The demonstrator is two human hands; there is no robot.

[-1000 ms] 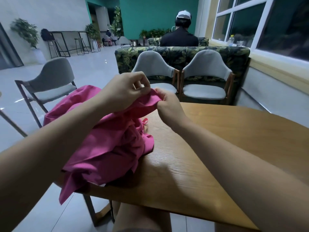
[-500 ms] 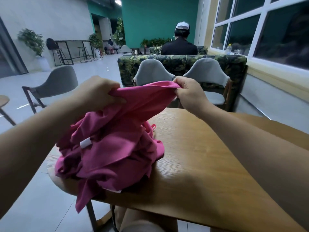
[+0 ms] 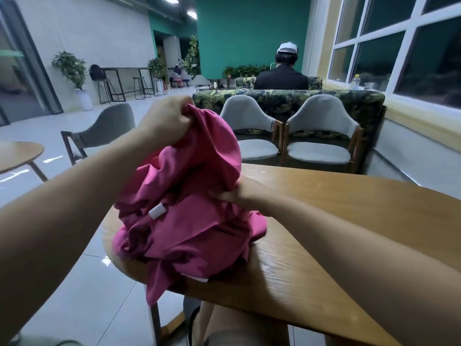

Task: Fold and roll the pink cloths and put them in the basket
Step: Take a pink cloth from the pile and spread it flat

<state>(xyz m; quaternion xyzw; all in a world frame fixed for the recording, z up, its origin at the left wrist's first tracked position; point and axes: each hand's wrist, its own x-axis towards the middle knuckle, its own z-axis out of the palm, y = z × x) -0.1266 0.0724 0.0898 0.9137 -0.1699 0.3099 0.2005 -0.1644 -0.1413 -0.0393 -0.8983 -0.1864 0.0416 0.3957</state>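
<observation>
**Both hands in the pink heap**

My left hand (image 3: 166, 121) is raised and closed in a fist around a bunched upper edge of the pink cloths (image 3: 189, 221), holding that part up above the pile. My right hand (image 3: 239, 194) sits lower and to the right of it, fingers pinching a fold at the side of the heap, close over the table (image 3: 349, 221).

Below both grips the cloth lies crumpled on the near left corner of the wooden top. One flap hangs over the edge beneath my left forearm. A small white label (image 3: 157, 211) shows on the heap between the two hands. To the right of my right hand the wood grain carries a soft sheen.

Beyond the grips two grey chairs (image 3: 252, 131) stand at the table's far edge, with a leaf-print sofa (image 3: 311, 101) behind them and a seated person (image 3: 282, 76) facing away. Dark window panes (image 3: 399, 46) fill the far right and a teal wall (image 3: 249, 33) closes the room. Left of my raised fist are another grey chair (image 3: 107, 128), a small round table (image 3: 17, 153), the glossy tiled floor (image 3: 87, 283) and a potted plant (image 3: 71, 68).
</observation>
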